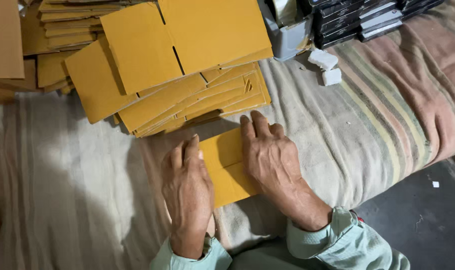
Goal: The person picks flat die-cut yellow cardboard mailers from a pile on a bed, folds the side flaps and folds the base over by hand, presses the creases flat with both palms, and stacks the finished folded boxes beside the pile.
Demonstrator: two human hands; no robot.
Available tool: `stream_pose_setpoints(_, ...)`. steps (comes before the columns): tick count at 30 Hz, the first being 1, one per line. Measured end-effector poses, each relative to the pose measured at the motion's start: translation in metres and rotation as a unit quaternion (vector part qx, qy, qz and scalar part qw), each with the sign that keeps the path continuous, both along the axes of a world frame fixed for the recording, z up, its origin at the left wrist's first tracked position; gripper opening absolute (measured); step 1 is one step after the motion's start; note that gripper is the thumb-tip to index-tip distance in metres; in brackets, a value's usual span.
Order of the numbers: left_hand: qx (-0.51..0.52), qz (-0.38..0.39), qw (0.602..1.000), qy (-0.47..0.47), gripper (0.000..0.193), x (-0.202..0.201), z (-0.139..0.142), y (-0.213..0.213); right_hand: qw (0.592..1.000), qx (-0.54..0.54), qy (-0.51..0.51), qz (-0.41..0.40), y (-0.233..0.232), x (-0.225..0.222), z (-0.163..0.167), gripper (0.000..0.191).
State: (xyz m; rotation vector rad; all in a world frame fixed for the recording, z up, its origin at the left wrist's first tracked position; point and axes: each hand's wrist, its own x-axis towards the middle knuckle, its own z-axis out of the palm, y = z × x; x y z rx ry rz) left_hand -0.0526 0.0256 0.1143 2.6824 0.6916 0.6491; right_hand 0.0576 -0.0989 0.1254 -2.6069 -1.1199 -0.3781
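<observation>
A flat yellow cardboard piece (pixel 226 165) lies on a striped cloth (pixel 347 130) right in front of me. My left hand (pixel 187 187) presses palm-down on its left edge, fingers together. My right hand (pixel 268 157) presses flat on its right side, fingertips at the far edge. Just beyond my fingers sits a fanned stack of flat yellow carton blanks (pixel 187 75), some with slots cut in them.
More cardboard stacks (pixel 62 30) sit at the far left. A grey container (pixel 290 35) and black flat boxes (pixel 357 20) stand at the back. Two white foam bits (pixel 325 65) lie on the cloth. Dark floor (pixel 417 215) shows at lower right.
</observation>
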Motion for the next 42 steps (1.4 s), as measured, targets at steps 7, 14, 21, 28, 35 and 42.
stream_pose_setpoints(7,0.015,-0.001,1.0,-0.008,0.042,0.0012,-0.0005,-0.0003,1.0,-0.02,0.007,0.0,0.0005,-0.0026,0.0025,0.059)
stream_pose_setpoints(14,-0.017,0.009,1.0,-0.015,0.037,0.0008,0.0004,-0.0007,1.0,-0.008,0.022,0.001,0.0003,-0.0017,0.0019,0.061)
stream_pose_setpoints(21,-0.007,-0.002,1.0,-0.015,0.043,-0.0002,-0.0007,0.0005,0.999,0.008,0.031,0.009,-0.0007,0.0003,-0.0013,0.054)
stream_pose_setpoints(28,0.002,0.001,1.0,-0.007,0.041,-0.0007,-0.0018,-0.0006,0.999,0.017,0.027,0.01,-0.001,-0.0007,-0.004,0.051)
stream_pose_setpoints(35,0.012,0.001,1.0,0.007,0.048,-0.0005,0.0015,-0.0005,1.0,0.0,-0.006,0.008,-0.0016,-0.0017,-0.0045,0.056)
stream_pose_setpoints(42,-0.01,-0.003,1.0,-0.014,0.04,-0.0002,0.0024,0.0001,0.999,0.011,-0.041,0.005,-0.0009,-0.0019,-0.0032,0.066)
